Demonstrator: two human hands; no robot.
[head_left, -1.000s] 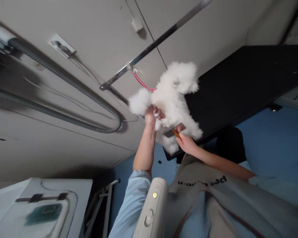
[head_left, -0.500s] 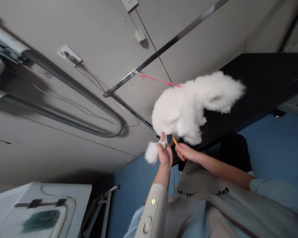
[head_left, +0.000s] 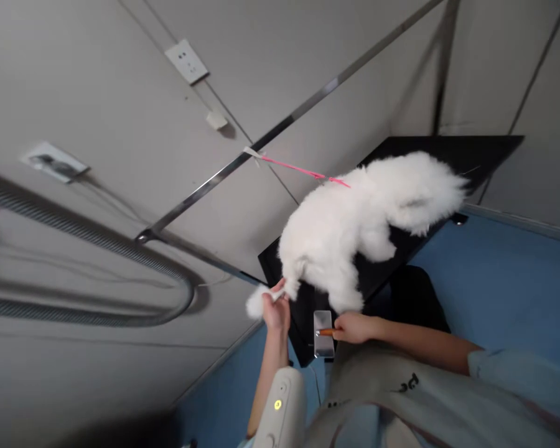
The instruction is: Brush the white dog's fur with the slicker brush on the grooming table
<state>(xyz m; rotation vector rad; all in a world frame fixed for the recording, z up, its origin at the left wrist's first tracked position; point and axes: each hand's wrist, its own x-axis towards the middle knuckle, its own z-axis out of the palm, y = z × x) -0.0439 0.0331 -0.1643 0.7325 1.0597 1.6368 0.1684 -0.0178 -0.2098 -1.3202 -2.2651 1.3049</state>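
A fluffy white dog (head_left: 326,230) stands on a black table (head_left: 373,274), its rear end toward me. My left hand (head_left: 276,310) is closed around the dog's tail (head_left: 256,303), whose round, fluffy tip sticks out to the left of the fingers. My right hand (head_left: 352,327) grips the orange-brown handle of a slicker brush (head_left: 323,348). The brush's flat metal back faces up over the near table end, apart from the fur. A pink strap (head_left: 294,167) runs from the dog's back to a metal bar.
The metal bar (head_left: 308,109) slants along the grey wall. Grey ribbed hoses (head_left: 121,252) loop at the left, near wall sockets (head_left: 186,61). A pale device (head_left: 282,404) with a yellow light juts up at the bottom. Blue floor (head_left: 508,267) lies beyond the table.
The view has shifted, showing more of the table. My right hand and the brush have moved away from the tail, and the brush's metal back now shows. My left hand still holds the tail.
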